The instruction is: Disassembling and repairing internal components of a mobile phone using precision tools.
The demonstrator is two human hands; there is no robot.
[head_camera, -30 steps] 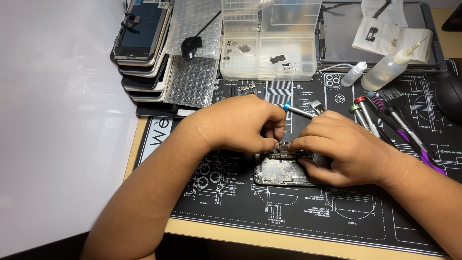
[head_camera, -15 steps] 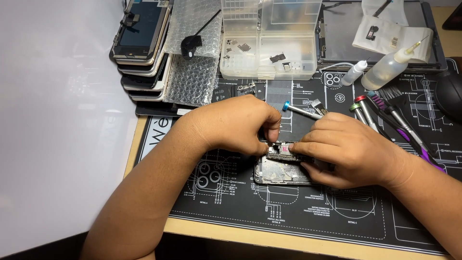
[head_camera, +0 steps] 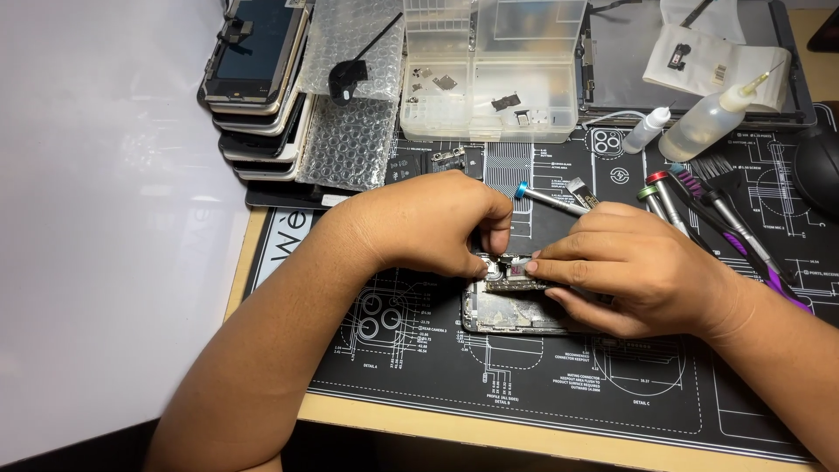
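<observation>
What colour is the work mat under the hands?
The mat is black with white line drawings, seen in the head view.

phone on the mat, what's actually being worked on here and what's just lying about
In hand:
left hand
right hand
opened phone body
small part pinched over it

Lying about:
stack of phone screens
clear parts box
bubble wrap
squeeze bottles
screwdrivers
</observation>
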